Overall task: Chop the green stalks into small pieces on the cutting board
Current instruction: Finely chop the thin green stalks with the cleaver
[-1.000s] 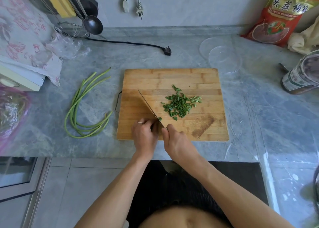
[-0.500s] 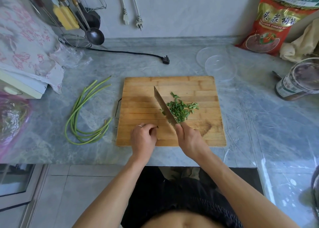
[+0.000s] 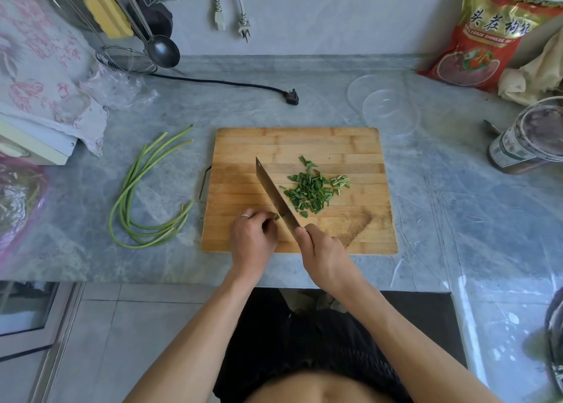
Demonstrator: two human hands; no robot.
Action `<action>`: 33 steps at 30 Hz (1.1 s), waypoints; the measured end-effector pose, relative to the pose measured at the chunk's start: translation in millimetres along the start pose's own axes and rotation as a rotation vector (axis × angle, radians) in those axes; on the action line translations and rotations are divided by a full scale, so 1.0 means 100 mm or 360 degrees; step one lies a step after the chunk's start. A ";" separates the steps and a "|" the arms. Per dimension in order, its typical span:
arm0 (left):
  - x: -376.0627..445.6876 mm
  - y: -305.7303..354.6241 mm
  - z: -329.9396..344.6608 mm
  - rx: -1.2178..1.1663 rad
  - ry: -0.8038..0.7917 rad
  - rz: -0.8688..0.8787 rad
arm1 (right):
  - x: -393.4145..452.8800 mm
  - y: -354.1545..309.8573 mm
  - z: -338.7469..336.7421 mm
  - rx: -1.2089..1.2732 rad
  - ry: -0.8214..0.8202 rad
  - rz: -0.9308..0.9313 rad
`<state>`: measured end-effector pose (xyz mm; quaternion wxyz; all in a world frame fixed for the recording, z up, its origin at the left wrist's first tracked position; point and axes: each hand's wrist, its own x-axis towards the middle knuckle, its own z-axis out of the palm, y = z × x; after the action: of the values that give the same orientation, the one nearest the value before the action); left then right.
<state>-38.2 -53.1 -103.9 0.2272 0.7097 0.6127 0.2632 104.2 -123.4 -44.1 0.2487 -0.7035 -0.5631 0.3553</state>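
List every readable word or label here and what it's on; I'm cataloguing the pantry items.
"头茬枸杞": large characters on the red bag by the wall.
Line of Latin capitals below them: too blurred to read with certainty.
Label on the jar at the right: too small and blurred to read.
No other text is visible.

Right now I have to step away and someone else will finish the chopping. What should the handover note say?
Left hand: pinches a last green stub on the cutting board, beside the blade.
Right hand: grip round the knife, blade angled across the board.
Done: chopped pieces piled right of the blade.
Left: cut the stub, then the whole stalks lying on the counter left of the board.
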 end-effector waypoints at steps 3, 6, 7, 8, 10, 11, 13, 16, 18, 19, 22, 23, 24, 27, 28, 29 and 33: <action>0.03 0.05 -0.04 -0.0084 -0.0003 -0.0082 | -0.02 0.00 -0.01 0.0016 0.0012 -0.0018; 0.05 0.05 -0.08 -0.0031 -0.0012 -0.0078 | -0.02 0.01 -0.01 0.0055 0.0037 -0.0017; 0.05 0.05 -0.09 -0.0007 -0.0020 -0.0057 | -0.02 0.02 -0.01 0.0065 0.0044 -0.0015; 0.05 0.04 -0.10 0.0020 -0.0028 -0.0034 | -0.02 0.02 -0.01 0.0072 0.0048 -0.0015; 0.06 0.03 -0.11 0.0083 -0.0051 0.0014 | -0.02 0.01 -0.02 0.0076 0.0048 -0.0026; 0.06 0.02 -0.11 0.0108 -0.0060 0.0035 | -0.02 0.02 -0.02 0.0079 0.0040 -0.0024; 0.07 0.00 -0.11 0.0121 -0.0071 0.0056 | -0.03 0.00 -0.02 0.0079 0.0024 -0.0019; 0.06 0.00 -0.12 0.0126 -0.0080 0.0076 | -0.05 -0.05 -0.05 0.0029 0.0006 -0.0061; 0.06 -0.01 -0.11 0.0111 -0.0067 0.0062 | -0.06 -0.09 -0.04 -0.0051 -0.0045 -0.0070; 0.06 -0.01 -0.11 0.0081 -0.0055 0.0038 | -0.07 -0.11 -0.03 -0.0084 -0.0058 -0.0048; 0.05 -0.02 -0.08 -0.0007 -0.0026 -0.0013 | -0.09 -0.12 0.01 -0.0048 0.0024 -0.0153; 0.05 -0.01 -0.07 -0.0024 -0.0021 -0.0021 | -0.09 -0.10 0.03 -0.0052 0.0027 -0.0137; 0.05 -0.01 -0.07 -0.0037 -0.0015 -0.0023 | -0.08 -0.09 0.04 -0.0054 0.0012 -0.0088; 0.04 0.00 -0.08 -0.0040 -0.0004 -0.0003 | -0.05 -0.04 0.10 -0.0141 0.0002 -0.0059; 0.04 0.00 -0.08 -0.0030 -0.0004 -0.0001 | -0.05 -0.04 0.11 -0.0186 -0.0006 -0.0055; 0.03 -0.01 -0.08 -0.0024 -0.0003 -0.0004 | -0.05 -0.04 0.13 -0.0237 -0.0027 -0.0033; 0.01 -0.02 -0.05 -0.0051 0.0038 -0.0029 | -0.06 -0.07 0.22 -0.0372 -0.0083 -0.0022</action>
<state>-43.4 -51.8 -101.1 0.2337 0.6971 0.6175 0.2794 81.7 -128.1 -51.1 0.1528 -0.7142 -0.6118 0.3036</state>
